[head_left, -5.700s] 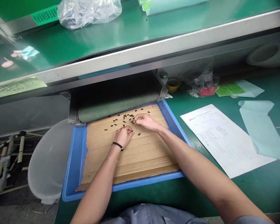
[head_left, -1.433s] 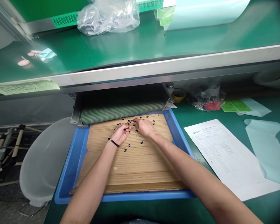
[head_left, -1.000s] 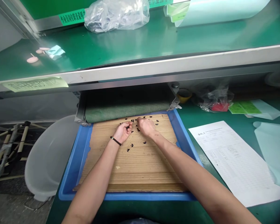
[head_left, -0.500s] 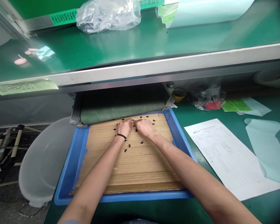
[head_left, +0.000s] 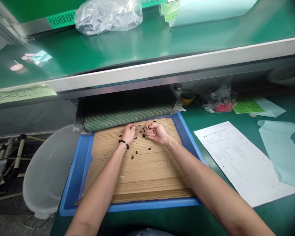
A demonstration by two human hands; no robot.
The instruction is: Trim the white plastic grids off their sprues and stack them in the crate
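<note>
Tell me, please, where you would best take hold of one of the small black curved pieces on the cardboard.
Probably across its middle, coming straight down from above with two fingers: the small black curved piece lies flat on the ridged brown cardboard sheet, and this one sits apart from the cluster.

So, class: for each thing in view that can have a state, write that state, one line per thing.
Left hand: curled, back upward, resting on the cardboard.
Right hand: fingers curled, palm turned upward.
Small black pieces: loose, scattered.
Blue tray: level, holding cardboard.
Corrugated cardboard sheet: flat, edges ragged.
Printed paper form: flat, lying askew.
Plastic bag: crumpled on the upper shelf.
Translucent plastic tub: tilted beside the tray.
</note>
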